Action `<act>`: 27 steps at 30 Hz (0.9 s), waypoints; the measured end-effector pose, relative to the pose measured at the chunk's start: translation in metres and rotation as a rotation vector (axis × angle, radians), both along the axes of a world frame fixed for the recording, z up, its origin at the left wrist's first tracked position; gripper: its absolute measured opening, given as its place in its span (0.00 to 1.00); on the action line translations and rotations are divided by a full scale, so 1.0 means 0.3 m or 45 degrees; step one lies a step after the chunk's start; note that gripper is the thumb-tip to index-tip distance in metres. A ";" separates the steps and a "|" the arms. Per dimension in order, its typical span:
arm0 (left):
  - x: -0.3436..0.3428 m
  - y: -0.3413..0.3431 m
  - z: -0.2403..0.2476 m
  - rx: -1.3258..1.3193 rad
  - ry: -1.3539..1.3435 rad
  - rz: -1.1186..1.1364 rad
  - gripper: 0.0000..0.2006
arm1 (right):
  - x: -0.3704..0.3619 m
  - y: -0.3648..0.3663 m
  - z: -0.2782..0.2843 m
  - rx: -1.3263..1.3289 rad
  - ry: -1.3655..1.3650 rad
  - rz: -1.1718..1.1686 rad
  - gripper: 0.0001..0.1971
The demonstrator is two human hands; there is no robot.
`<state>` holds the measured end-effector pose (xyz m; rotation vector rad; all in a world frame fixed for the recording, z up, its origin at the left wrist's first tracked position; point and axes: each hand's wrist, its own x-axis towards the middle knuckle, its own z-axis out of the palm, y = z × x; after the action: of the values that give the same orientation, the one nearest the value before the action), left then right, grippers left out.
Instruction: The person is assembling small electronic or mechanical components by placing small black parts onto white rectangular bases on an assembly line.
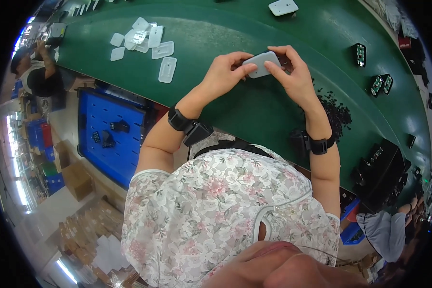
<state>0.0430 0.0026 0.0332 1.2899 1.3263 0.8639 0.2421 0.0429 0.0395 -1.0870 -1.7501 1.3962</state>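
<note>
Over the green table, both my hands grip one small device with a light grey plastic cover [262, 64] and a dark edge along its far side. My left hand [227, 72] pinches its left end, thumb on the cover. At the right end my right hand [291, 73] closes on it, its thumb pressed on the face and its fingers behind. The device's underside is hidden from me. Left of my left hand lies a single white plastic cover [167, 70], close to a loose pile of similar covers [138, 37]. Small black parts [338, 115] lie heaped beside my right forearm.
Open housings with green circuit boards [360, 55] stand along the table's right side, near a black box [381, 173]. Another white cover [283, 7] lies at the far edge. A blue crate [113, 165] holds black parts at the left. Co-workers sit at both ends of the table.
</note>
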 end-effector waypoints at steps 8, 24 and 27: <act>0.010 -0.006 0.036 0.072 -0.119 -0.022 0.15 | -0.006 -0.006 0.010 0.056 0.062 -0.033 0.18; -0.647 0.755 -0.218 0.139 0.127 0.665 0.15 | 0.171 -0.049 0.101 0.060 0.210 -0.376 0.14; -0.675 0.806 -0.223 -0.009 0.153 0.524 0.16 | 0.242 -0.063 0.098 0.040 0.204 -0.476 0.14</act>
<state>-0.1597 0.2444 -0.0338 1.0918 1.7247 1.0726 0.3148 0.0240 0.0690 -1.1787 -1.3669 1.1839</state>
